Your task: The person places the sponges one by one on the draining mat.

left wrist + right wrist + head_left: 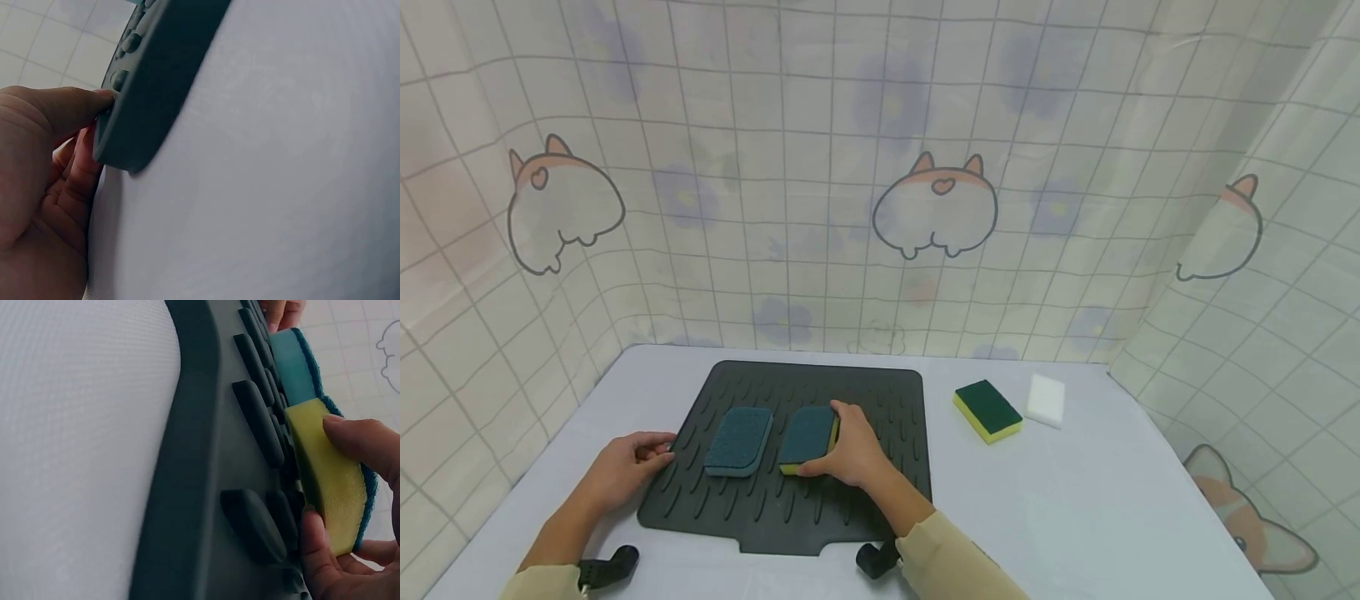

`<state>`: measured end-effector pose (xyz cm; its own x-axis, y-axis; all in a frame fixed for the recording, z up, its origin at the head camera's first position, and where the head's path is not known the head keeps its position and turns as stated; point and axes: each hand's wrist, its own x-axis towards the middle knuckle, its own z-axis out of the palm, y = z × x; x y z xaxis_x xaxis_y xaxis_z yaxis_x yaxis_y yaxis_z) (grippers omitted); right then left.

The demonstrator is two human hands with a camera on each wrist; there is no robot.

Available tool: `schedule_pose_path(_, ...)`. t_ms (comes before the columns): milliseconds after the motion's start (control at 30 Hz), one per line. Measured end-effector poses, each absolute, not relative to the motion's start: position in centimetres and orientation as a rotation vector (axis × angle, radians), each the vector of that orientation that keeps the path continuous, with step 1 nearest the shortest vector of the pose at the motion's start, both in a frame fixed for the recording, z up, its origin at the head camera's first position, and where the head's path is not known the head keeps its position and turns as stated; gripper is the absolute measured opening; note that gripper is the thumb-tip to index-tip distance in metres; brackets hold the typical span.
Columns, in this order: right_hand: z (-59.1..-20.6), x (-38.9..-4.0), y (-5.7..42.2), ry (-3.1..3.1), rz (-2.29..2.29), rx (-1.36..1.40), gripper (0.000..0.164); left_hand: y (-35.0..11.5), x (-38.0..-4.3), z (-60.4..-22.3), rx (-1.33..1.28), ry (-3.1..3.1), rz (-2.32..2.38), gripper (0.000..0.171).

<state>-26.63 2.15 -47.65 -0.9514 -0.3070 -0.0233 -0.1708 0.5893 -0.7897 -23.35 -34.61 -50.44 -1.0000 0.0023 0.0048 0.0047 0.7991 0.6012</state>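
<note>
A dark grey ridged drying mat (820,521) lies on the white table. My left hand (623,468) pinches its left edge; in the left wrist view the thumb (78,106) sits on top with fingers curled at the side. On the mat, my right hand (857,450) grips a yellow sponge with a dark teal scouring side (805,435), scouring side up. The right wrist view shows thumb and fingers around the yellow foam (331,475). Just left of it rests a blue sponge with a dark teal top (739,442).
Right of the mat lies a yellow sponge with a dark green top (988,410), beside a white sponge block (1046,400). A patterned curtain (820,275) encloses the table's back and sides. A black wrist device (610,567) is on each forearm.
</note>
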Motion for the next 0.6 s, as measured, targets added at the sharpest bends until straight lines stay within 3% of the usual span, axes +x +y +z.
schedule_pose_path(600, -47.59, -26.46, 1.82, 2.717, -1.138, -0.351, 0.115, -34.67, -23.46, -50.6, 0.017, -2.982, -0.996, 0.043)
